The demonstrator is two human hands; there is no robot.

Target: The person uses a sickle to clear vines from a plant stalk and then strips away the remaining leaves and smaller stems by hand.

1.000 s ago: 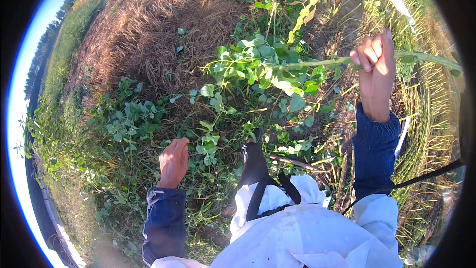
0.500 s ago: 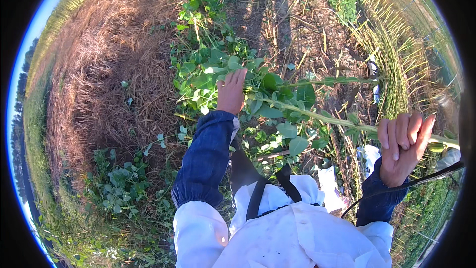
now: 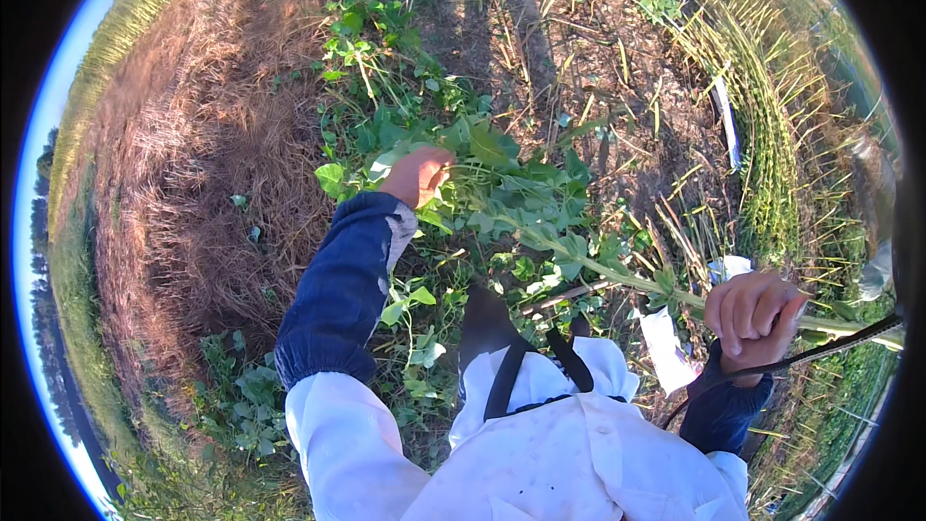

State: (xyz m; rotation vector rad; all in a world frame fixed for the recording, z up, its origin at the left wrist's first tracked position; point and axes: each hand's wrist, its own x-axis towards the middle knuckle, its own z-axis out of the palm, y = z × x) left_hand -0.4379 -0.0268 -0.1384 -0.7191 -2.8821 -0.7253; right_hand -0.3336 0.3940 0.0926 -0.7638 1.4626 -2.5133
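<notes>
A long green stalk (image 3: 622, 276) slants across in front of me, with a bushy head of broad green leaves (image 3: 521, 183) at its left end. My right hand (image 3: 757, 320) is closed around the thick part of the stalk at the right. At the leafy end, my left hand (image 3: 420, 176) is closed over leaves, its fingertips mostly hidden among them. Part of the stalk's tip is lost in the foliage.
Dry brown straw (image 3: 212, 135) covers the ground at the left, and cut green stalks (image 3: 772, 164) lie at the right. A white sheet-like piece (image 3: 666, 352) lies near my right forearm. A dark cord (image 3: 839, 342) passes by my right hand.
My left hand has moved left and slightly down, its fingers now curled into the leaves. My right hand has come lower and left with the stalk, and the leaves have bunched together.
</notes>
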